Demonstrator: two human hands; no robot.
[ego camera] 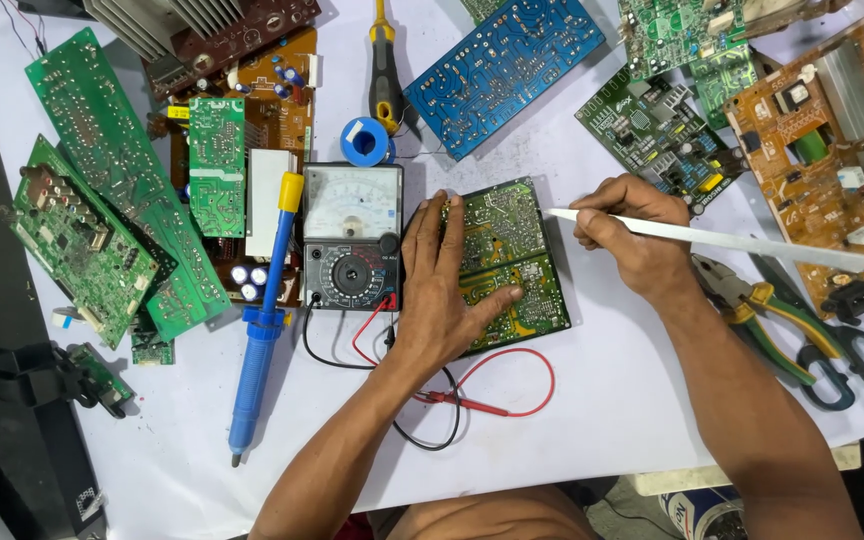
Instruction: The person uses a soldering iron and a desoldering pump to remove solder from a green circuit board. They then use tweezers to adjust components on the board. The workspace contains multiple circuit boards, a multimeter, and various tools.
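A: What are the hands doing?
B: The left hand (442, 290) is lying flat, pinning the green circuit board (517, 240) beside the multimeter (352, 235). The right hand (632, 235) is gripping a white stick (702, 238), tip just nearing the board's edge.
A: Much done?
B: Seemingly just beginning; the red probe (462, 402) is lying unused.

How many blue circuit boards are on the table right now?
1: the blue circuit board lies at the top centre, beyond the green board under the left hand. Others could be hidden in the stacks.
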